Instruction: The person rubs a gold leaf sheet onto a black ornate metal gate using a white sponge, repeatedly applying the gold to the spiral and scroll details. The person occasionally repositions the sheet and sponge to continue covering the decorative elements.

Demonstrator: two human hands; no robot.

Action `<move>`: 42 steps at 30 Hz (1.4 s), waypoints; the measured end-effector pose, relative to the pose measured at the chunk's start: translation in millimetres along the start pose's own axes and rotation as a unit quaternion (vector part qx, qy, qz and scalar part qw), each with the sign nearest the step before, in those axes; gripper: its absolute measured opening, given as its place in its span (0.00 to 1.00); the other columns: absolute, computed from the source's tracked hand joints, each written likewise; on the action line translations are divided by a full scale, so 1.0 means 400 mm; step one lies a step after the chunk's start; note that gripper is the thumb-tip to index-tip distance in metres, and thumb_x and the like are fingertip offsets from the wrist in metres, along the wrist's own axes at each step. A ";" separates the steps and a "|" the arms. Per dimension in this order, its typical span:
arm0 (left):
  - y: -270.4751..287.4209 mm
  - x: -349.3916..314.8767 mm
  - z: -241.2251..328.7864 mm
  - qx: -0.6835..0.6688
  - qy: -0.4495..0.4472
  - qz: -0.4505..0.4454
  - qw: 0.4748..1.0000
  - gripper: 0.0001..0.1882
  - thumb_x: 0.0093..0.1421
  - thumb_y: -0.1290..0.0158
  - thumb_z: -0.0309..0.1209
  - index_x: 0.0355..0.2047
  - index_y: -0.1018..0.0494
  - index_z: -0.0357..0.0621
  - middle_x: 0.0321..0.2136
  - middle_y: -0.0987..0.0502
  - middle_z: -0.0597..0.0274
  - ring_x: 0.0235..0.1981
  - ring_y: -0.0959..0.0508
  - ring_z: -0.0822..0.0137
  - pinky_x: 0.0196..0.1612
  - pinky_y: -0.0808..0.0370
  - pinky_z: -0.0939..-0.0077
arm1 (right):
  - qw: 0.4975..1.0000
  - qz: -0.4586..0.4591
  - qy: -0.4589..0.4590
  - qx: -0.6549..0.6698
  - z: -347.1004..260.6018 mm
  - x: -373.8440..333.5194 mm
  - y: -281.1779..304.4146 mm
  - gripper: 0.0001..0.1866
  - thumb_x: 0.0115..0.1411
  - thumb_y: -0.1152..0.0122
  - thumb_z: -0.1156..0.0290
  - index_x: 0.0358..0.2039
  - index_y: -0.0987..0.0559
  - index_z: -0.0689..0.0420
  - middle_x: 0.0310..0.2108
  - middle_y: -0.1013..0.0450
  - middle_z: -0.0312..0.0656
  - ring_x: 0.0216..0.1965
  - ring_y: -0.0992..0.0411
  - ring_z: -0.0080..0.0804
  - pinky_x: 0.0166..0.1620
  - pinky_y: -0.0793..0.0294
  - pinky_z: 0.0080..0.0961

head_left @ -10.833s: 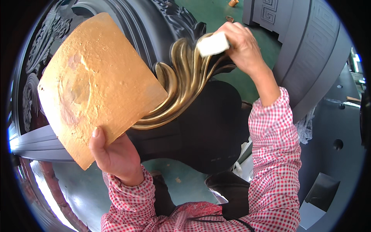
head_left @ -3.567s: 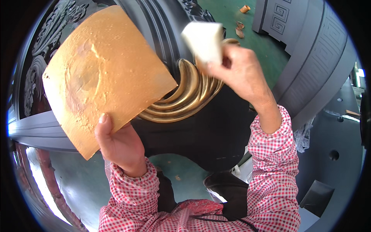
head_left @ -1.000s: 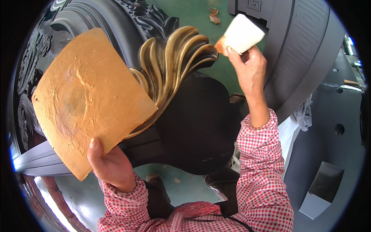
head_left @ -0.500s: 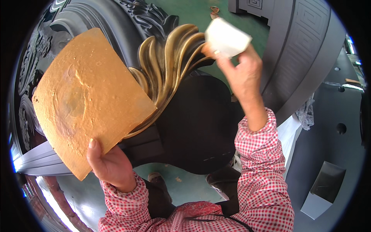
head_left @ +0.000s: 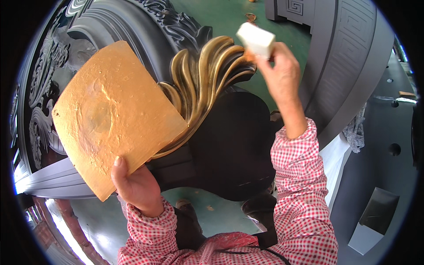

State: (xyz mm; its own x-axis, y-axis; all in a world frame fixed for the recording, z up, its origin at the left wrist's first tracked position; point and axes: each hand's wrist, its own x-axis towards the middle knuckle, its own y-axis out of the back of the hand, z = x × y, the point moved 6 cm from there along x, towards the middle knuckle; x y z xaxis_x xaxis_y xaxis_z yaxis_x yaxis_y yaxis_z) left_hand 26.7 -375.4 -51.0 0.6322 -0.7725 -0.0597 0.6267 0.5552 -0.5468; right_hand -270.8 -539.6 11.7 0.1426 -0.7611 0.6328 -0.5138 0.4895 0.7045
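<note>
A flat board (head_left: 132,97) smeared with gold paint tilts at the left, its lower corner gripped by my left hand (head_left: 138,187), thumb on the painted face. My right hand (head_left: 281,70) pinches a white sponge block (head_left: 255,39) whose underside looks orange-gold. The sponge is beside the upper tip of a carved leaf scroll (head_left: 207,73); whether they touch, I cannot tell. Gold covers the scroll's raised ridges, with dark grooves between them. Part of the scroll's left side is hidden behind the board.
Dark moulded and carved woodwork (head_left: 128,39) stretches behind the board. Below the scroll is a broad black rounded panel (head_left: 229,145). A grey curved piece with key patterns (head_left: 340,66) stands at right, near a dark surface bearing a small box (head_left: 373,221). Green floor shows below.
The sponge has tilted in my right hand and shifted slightly left relative to the picture. The board and scroll appear a little further right as the view has moved.
</note>
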 end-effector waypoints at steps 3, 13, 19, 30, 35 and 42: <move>-0.002 0.002 -0.001 -0.005 0.013 -0.022 1.000 0.26 0.59 0.56 0.31 0.56 0.44 0.33 0.51 0.33 0.50 0.50 0.28 0.59 0.47 0.25 0.62 | 0.989 0.035 -0.105 0.093 0.027 -0.024 0.027 0.10 0.49 0.37 0.68 0.27 0.26 0.60 0.24 0.29 0.42 0.27 0.29 0.40 0.31 0.30 0.34; -0.019 0.004 0.004 0.013 0.000 -0.007 1.000 0.26 0.57 0.55 0.34 0.55 0.42 0.33 0.49 0.32 0.52 0.49 0.28 0.59 0.46 0.26 0.65 | 0.930 0.047 -0.210 0.299 0.129 -0.106 0.020 0.14 0.54 0.39 0.68 0.37 0.25 0.63 0.30 0.24 0.37 0.27 0.31 0.18 0.30 0.31 0.21; -0.029 0.002 0.011 0.004 -0.023 -0.036 0.999 0.21 0.59 0.55 0.33 0.51 0.37 0.33 0.45 0.28 0.53 0.44 0.26 0.62 0.43 0.27 0.73 | 0.867 0.016 -0.257 0.427 0.122 -0.113 -0.036 0.16 0.54 0.39 0.67 0.38 0.25 0.66 0.31 0.25 0.38 0.34 0.28 0.19 0.38 0.29 0.20; 0.028 0.021 -0.001 0.018 -0.006 -0.030 0.999 0.20 0.58 0.55 0.34 0.48 0.35 0.36 0.41 0.26 0.55 0.37 0.23 0.64 0.33 0.24 0.72 | 0.915 0.000 -0.223 0.336 0.116 -0.092 -0.027 0.12 0.53 0.39 0.68 0.36 0.24 0.62 0.28 0.25 0.41 0.28 0.27 0.28 0.32 0.29 0.27; -0.011 -0.006 -0.014 -0.011 -0.008 0.034 0.999 0.21 0.57 0.54 0.34 0.48 0.36 0.36 0.38 0.26 0.56 0.32 0.24 0.65 0.28 0.28 0.75 | 0.944 -0.020 -0.222 0.242 0.147 -0.034 -0.009 0.11 0.54 0.40 0.68 0.36 0.24 0.61 0.30 0.25 0.46 0.31 0.25 0.35 0.34 0.28 0.30; -0.003 -0.104 0.083 -0.066 0.023 0.120 0.990 0.20 0.57 0.55 0.33 0.49 0.36 0.37 0.40 0.26 0.58 0.38 0.25 0.64 0.30 0.27 0.72 | 0.786 -0.304 -0.235 0.485 -0.061 -0.012 0.083 0.15 0.56 0.43 0.69 0.42 0.27 0.62 0.36 0.27 0.37 0.36 0.29 0.23 0.41 0.28 0.23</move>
State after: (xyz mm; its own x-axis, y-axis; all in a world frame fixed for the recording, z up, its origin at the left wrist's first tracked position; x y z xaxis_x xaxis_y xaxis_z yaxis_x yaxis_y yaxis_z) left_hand 14.7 -333.5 -20.0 0.7321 -0.6386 -0.2369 0.3947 0.6812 -0.6166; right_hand -268.0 -509.3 40.0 0.4002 -0.9134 -0.0743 -0.9070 -0.4064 0.1102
